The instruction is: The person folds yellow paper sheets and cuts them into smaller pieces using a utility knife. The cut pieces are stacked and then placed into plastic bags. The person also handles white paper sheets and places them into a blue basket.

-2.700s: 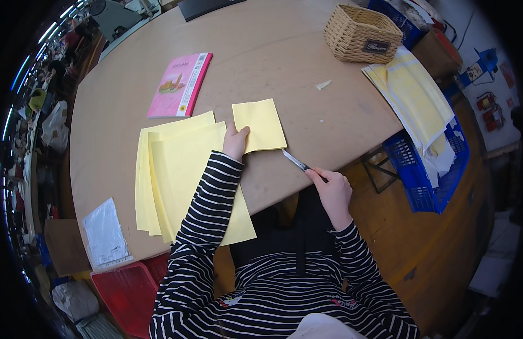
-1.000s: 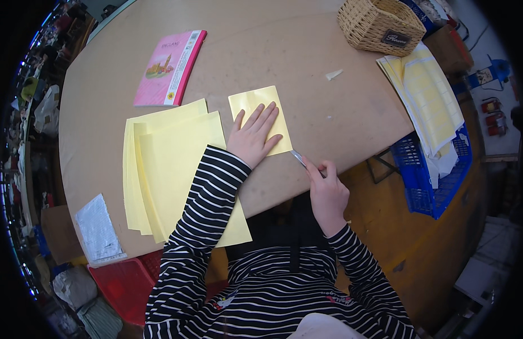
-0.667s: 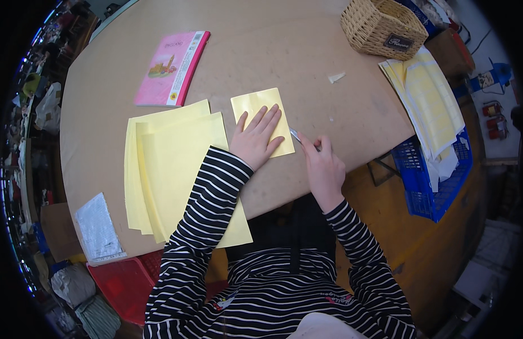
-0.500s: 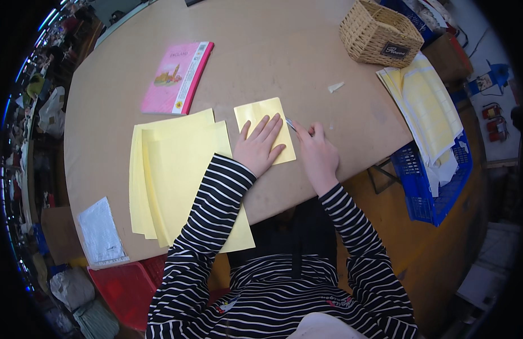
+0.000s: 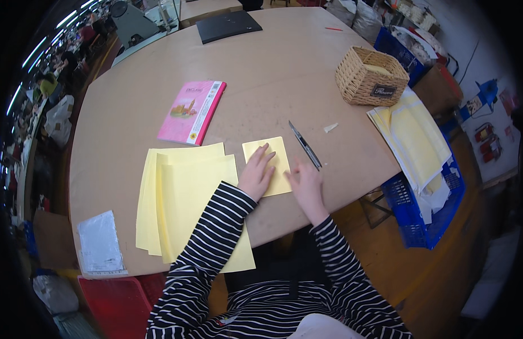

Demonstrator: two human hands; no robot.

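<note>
A small cream-yellow folded piece of paper (image 5: 278, 151) lies on the brown-covered table near its front edge. Over its lower left part rests my left hand (image 5: 257, 174), fingers spread and slightly bent. My right hand (image 5: 307, 185), a little blurred, is at the paper's right edge with thumb and forefinger apart, and nothing shows between them. Just beyond that hand a dark utility knife (image 5: 305, 147) lies slanted on the table. To the left, larger yellow sheets (image 5: 188, 198) are piled unevenly, partly under my left forearm.
A pink book (image 5: 191, 113) lies beyond the sheets. At the far right stands a wicker basket (image 5: 352, 85), near yellow-and-white sheets (image 5: 411, 135) hanging over a blue crate (image 5: 405, 226). A paper scrap (image 5: 330, 128), a black flat board (image 5: 228, 26) and a silvery packet (image 5: 100, 243) also lie on the table.
My right hand has let go of the utility knife, which now lies on the table. My left hand's fingers have bent and lifted somewhat. The view has tilted up, showing more of the far table.
</note>
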